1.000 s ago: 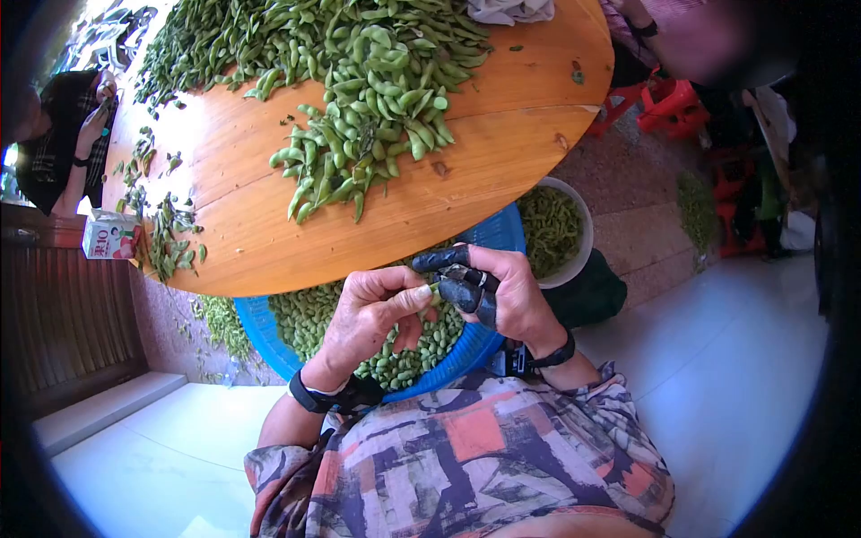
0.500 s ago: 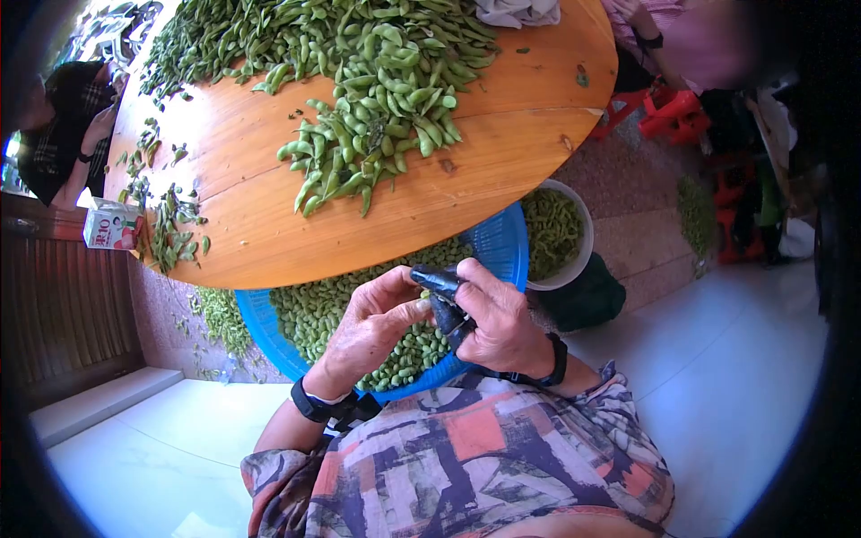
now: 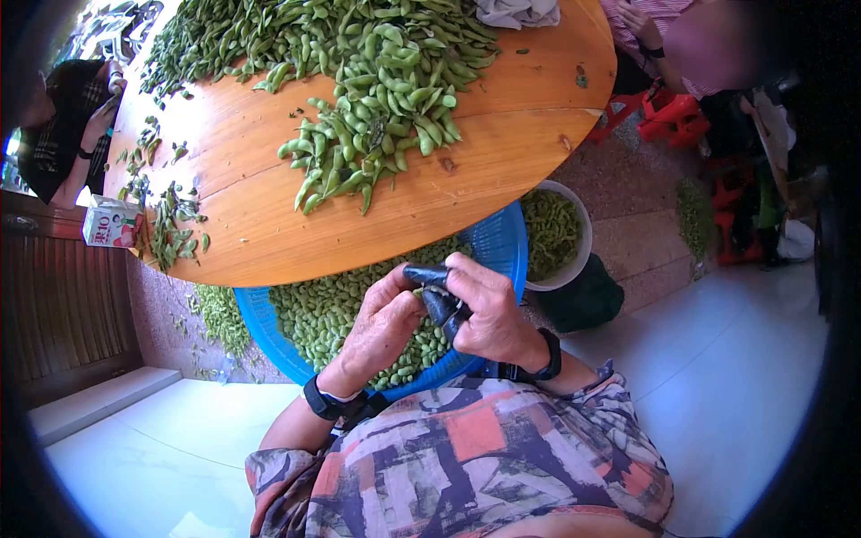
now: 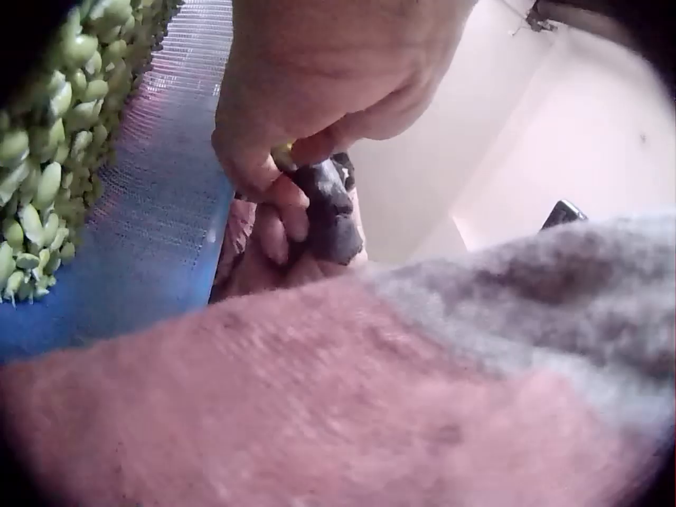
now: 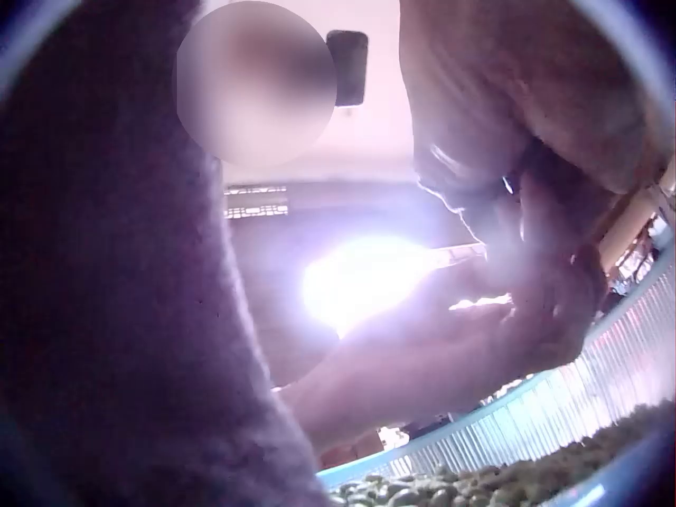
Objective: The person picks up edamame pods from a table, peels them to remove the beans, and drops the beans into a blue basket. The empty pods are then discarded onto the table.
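Note:
Both hands meet above a blue basket of shelled green beans. The left hand pinches a small green pod, mostly hidden between the fingertips. Black coverings wrap the thumb and a finger of the right hand, which grips the pod's other side. In the left wrist view the left hand reaches down to the black-covered digit. The right wrist view is dark and glared; the right hand touches the left there, and the pod cannot be made out.
Unshelled pods are heaped on the round wooden table, with a drink carton at its left edge. A white bucket of pods stands right of the basket. Red stools and two other people are beyond.
Both hands have stayed together over the basket while the fingers shifted around the pod. The right hand's covered finger has closed over toward the left fingertips, and the pod shows less.

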Demonstrator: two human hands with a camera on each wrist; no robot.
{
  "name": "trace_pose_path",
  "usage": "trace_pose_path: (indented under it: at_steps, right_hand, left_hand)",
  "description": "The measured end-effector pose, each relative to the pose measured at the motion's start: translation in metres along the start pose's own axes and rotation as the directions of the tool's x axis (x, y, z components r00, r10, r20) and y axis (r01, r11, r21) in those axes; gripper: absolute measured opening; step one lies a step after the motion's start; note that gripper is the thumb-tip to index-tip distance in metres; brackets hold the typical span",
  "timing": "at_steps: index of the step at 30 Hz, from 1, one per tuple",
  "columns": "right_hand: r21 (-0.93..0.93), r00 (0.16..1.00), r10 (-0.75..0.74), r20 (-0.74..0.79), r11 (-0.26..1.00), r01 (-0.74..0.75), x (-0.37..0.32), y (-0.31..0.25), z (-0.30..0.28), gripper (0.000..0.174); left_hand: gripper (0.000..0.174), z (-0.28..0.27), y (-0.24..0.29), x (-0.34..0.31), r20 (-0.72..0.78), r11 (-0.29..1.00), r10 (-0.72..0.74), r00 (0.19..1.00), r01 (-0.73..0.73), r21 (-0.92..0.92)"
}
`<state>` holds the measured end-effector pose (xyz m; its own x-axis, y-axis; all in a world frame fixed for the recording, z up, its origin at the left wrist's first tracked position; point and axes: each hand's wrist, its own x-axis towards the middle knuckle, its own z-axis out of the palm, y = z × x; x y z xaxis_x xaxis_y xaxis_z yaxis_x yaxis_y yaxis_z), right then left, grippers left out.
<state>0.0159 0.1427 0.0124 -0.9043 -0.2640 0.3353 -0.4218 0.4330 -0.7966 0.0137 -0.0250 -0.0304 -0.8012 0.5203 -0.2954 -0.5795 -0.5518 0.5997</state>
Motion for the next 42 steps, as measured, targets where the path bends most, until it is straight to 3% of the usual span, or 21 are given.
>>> trace_pose_path:
  at_steps: [2,7,9,10,12,13,15,16,18,19,21,22,24,25,28,30,37,39,41,42]
  right_hand:
    - [0.037,0.997,0.055,-0.057,0.998,-0.053,0.003,0.007,-0.005,0.031]
    - [0.075,0.986,0.163,-0.043,0.984,-0.16,0.002,0.012,-0.012,0.034]
    - [0.153,0.98,0.187,-0.061,0.972,-0.176,0.002,0.012,-0.009,0.039]
    - [0.151,0.981,0.186,-0.062,0.973,-0.175,0.002,0.011,-0.01,0.039]
    - [0.222,0.923,0.366,0.116,0.896,-0.383,0.002,0.007,-0.014,0.044]
    - [0.219,0.924,0.365,0.113,0.898,-0.382,0.003,0.006,-0.017,0.044]
    - [0.272,0.868,0.44,0.231,0.827,-0.491,0.005,0.004,-0.022,0.049]
    - [0.27,0.868,0.44,0.229,0.828,-0.491,0.004,0.004,-0.022,0.049]
    - [0.351,0.849,0.471,0.24,0.773,-0.528,0.0,0.004,-0.02,0.049]
    - [0.351,0.85,0.47,0.239,0.774,-0.527,-0.001,0.006,-0.018,0.049]
    - [0.226,0.96,0.262,0.103,0.933,-0.279,-0.001,0.008,-0.013,0.048]
    - [0.224,0.962,0.257,0.098,0.936,-0.273,-0.001,0.008,-0.012,0.048]
    - [0.296,0.94,0.312,0.141,0.892,-0.341,0.001,0.004,-0.014,0.047]
    - [0.364,0.914,0.36,0.188,0.839,-0.406,0.001,0.003,-0.015,0.047]
    - [0.443,0.907,0.377,0.187,0.792,-0.42,-0.001,0.009,-0.01,0.044]
    - [0.412,0.907,0.379,0.183,0.808,-0.421,0.002,0.006,-0.013,0.043]
    - [0.442,0.902,0.393,0.178,0.787,-0.43,0.002,0.004,-0.005,0.042]
    - [0.441,0.893,0.412,0.179,0.778,-0.447,0.003,0.004,-0.004,0.04]
    - [0.438,0.883,0.433,0.179,0.769,-0.466,0.003,0.004,-0.004,0.038]
    - [0.365,0.906,0.401,0.138,0.829,-0.423,0.003,0.004,-0.003,0.034]
  left_hand:
    - [0.016,0.006,0.005,0.001,0.031,0.981,0.029,0.999,-0.034,0.193]
    - [0.013,0.02,0.018,-0.004,-0.071,0.94,-0.009,0.997,0.033,0.339]
    - [0.011,0.025,0.019,-0.005,-0.134,0.863,0.136,0.982,-0.051,0.503]
    - [0.011,0.024,0.018,-0.005,-0.132,0.862,0.137,0.982,-0.052,0.504]
    - [0.015,0.022,0.015,-0.005,-0.047,0.645,0.286,0.957,-0.156,0.748]
    - [0.015,0.021,0.015,-0.006,-0.043,0.646,0.287,0.957,-0.16,0.747]
    - [0.017,0.02,0.016,-0.008,0.022,0.508,0.366,0.93,-0.22,0.833]
    - [0.017,0.019,0.019,-0.008,0.026,0.508,0.366,0.93,-0.223,0.832]
    - [0.017,0.018,0.025,-0.009,0.095,0.348,0.319,0.943,-0.21,0.914]
    - [0.017,0.021,0.028,-0.01,0.097,0.348,0.32,0.943,-0.212,0.913]
    - [0.019,0.024,0.033,-0.01,0.163,0.177,0.331,0.929,-0.231,0.957]
    - [0.019,0.024,0.032,-0.01,0.165,0.177,0.329,0.93,-0.232,0.957]
    - [0.017,0.022,0.03,-0.01,0.309,0.095,0.359,0.881,-0.364,0.927]
    - [0.017,0.022,0.031,-0.01,0.309,0.096,0.358,0.881,-0.365,0.926]
    - [0.016,0.023,0.031,-0.01,0.32,0.118,0.343,0.883,-0.378,0.918]
    - [0.016,0.025,0.028,-0.01,0.315,0.06,0.396,0.863,-0.367,0.928]
    - [0.005,0.01,0.025,-0.008,0.324,0.083,0.413,0.851,-0.389,0.917]
    - [0.015,0.006,0.026,-0.01,0.026,0.504,0.129,0.991,-0.088,0.859]
    - [0.02,0.015,0.029,-0.01,0.004,0.519,0.132,0.991,-0.073,0.852]
    - [0.024,0.019,0.029,-0.009,-0.02,0.533,0.136,0.991,-0.056,0.844]
